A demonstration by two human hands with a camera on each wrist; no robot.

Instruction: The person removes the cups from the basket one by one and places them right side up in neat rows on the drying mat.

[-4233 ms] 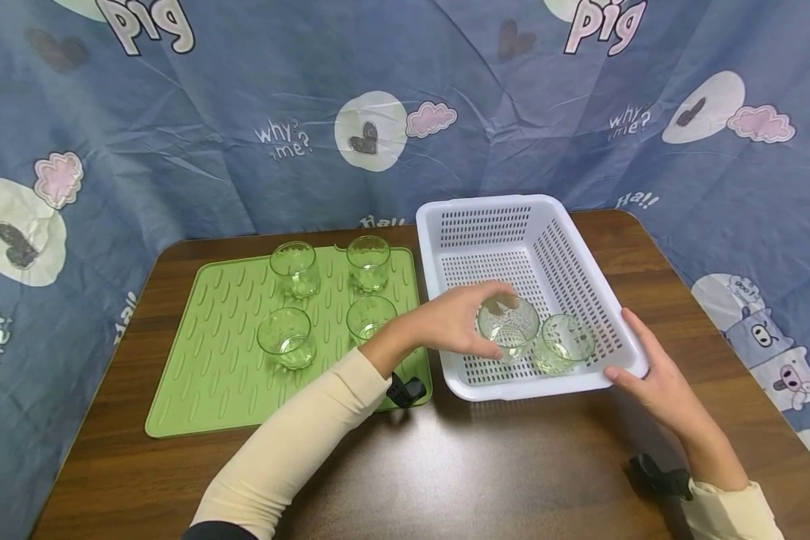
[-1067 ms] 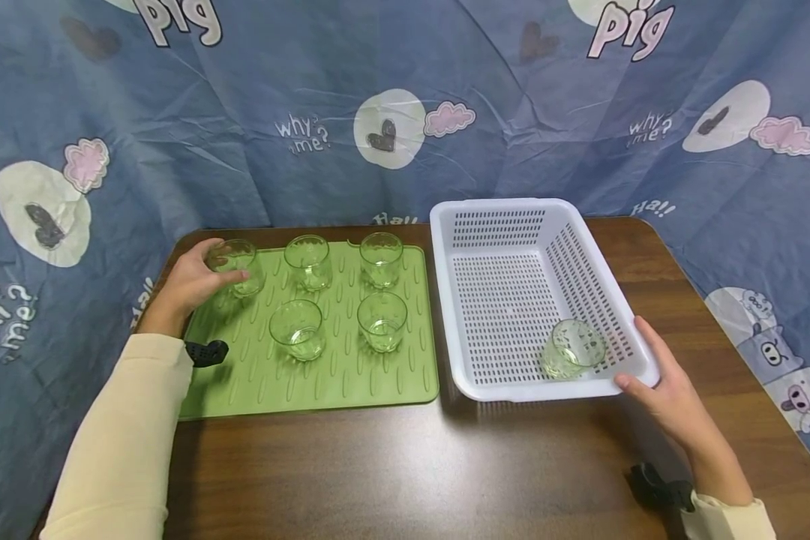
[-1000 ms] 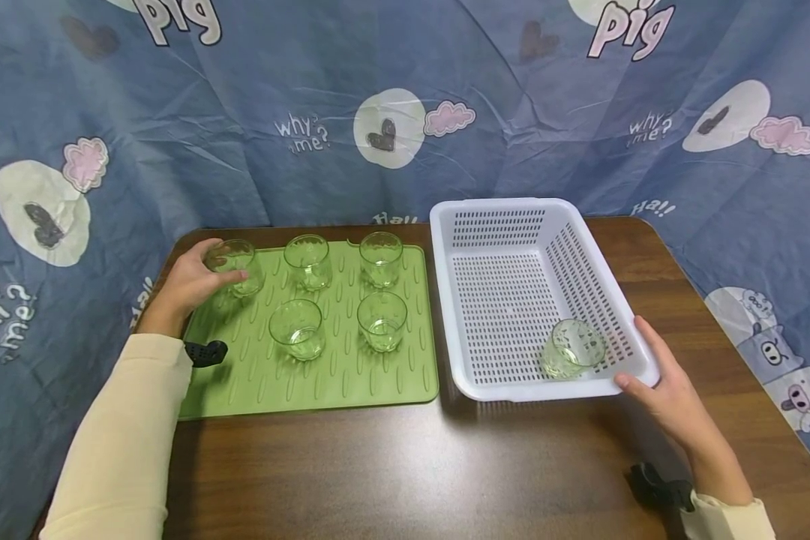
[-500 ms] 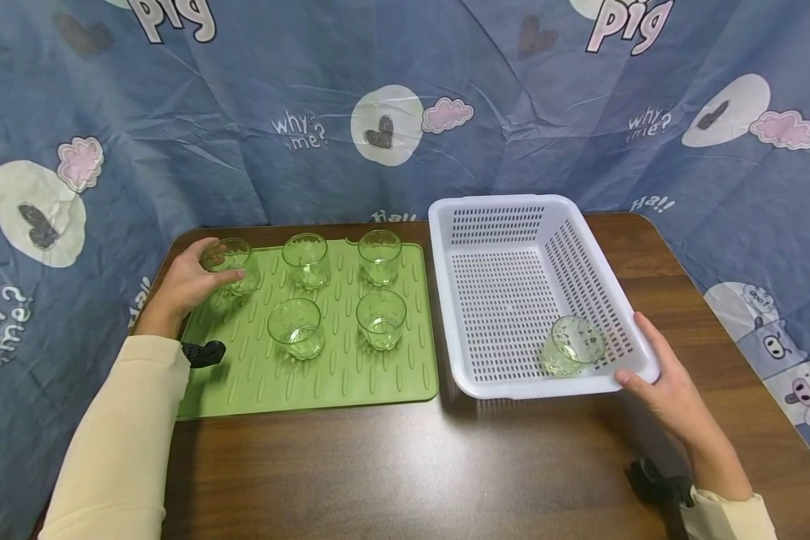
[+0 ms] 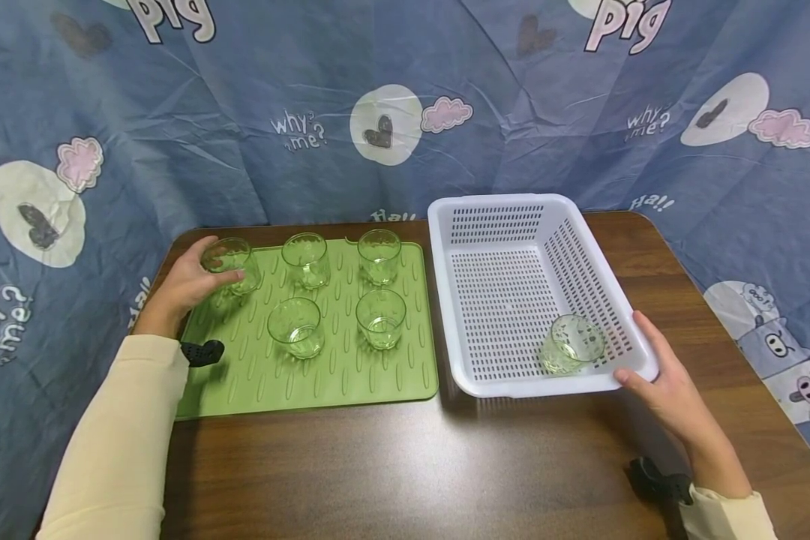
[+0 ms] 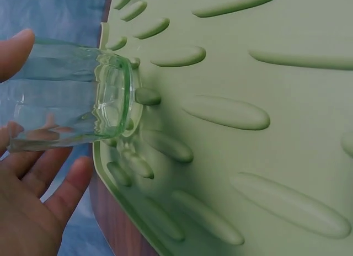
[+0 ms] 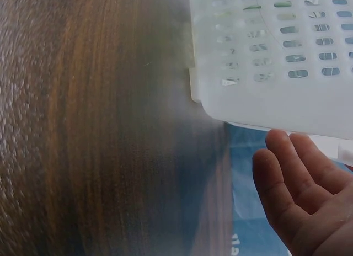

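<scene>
My left hand holds a clear drinking glass upright at the back left corner of the green drying mat, thumb on one side and fingers round the other. In the left wrist view the glass has its base right at the mat's ridges. Several more glasses, such as the near middle one, stand upright on the mat in two rows. With thumb and fingers at its near right corner, my right hand grips the white plastic basket. One glass leans inside that basket, near this hand.
The brown wooden table stretches in front of the mat and basket. A blue printed cloth hangs behind the table's back edge and along both sides. The basket stands just right of the mat.
Since about four seconds ago, my left hand has carried a glass from the basket to the mat's back left corner. During the last second both hands have stayed nearly still.
</scene>
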